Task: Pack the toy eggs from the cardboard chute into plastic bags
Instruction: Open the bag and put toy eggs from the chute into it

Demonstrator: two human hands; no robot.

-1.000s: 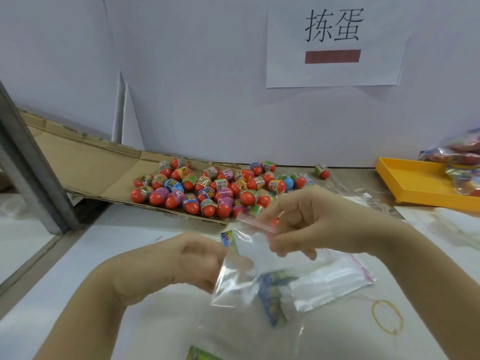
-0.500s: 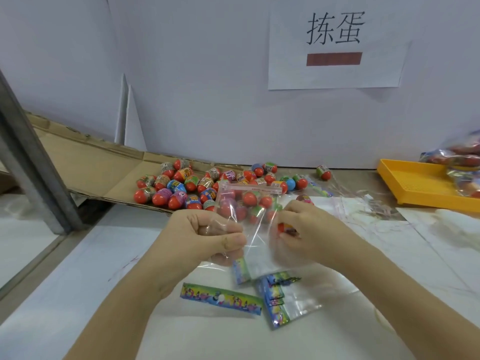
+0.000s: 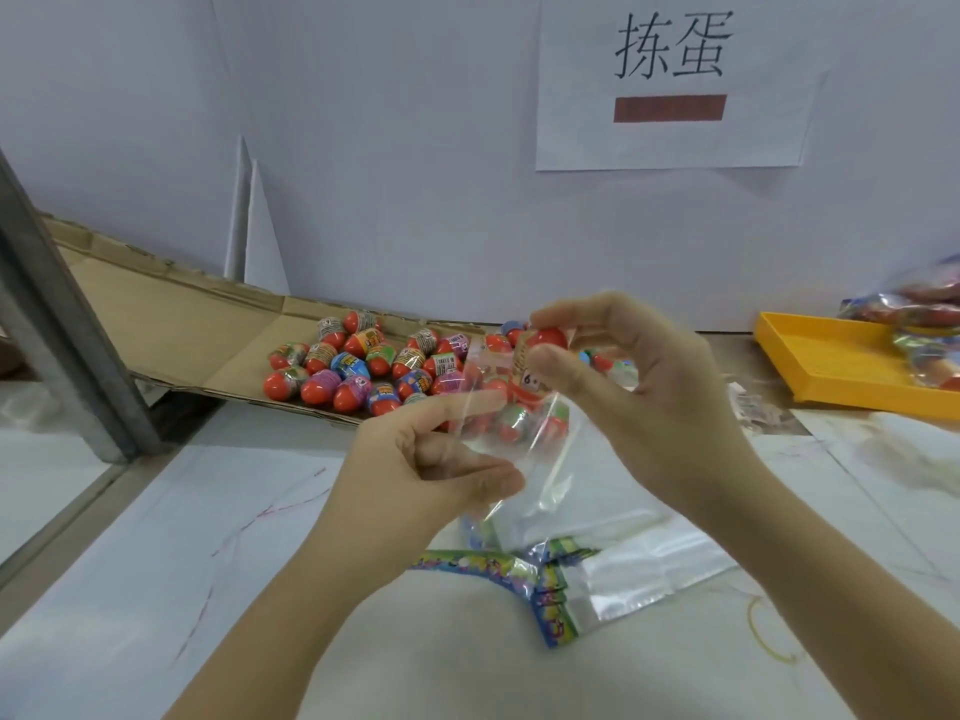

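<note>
While pinching the clear plastic bag (image 3: 545, 475) in the left grip (image 3: 415, 475), holds a red toy egg (image 3: 548, 339) clamped in the right grip (image 3: 639, 387) at the bag's top edge.

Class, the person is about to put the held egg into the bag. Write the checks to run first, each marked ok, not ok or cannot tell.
1. Right hand pinches a toy egg: ok.
2. Left hand holds the plastic bag: ok.
3. Egg is at the bag's top edge: ok.
4. Bag mouth is open: cannot tell.
5. More eggs lie on the cardboard chute: ok.
</note>
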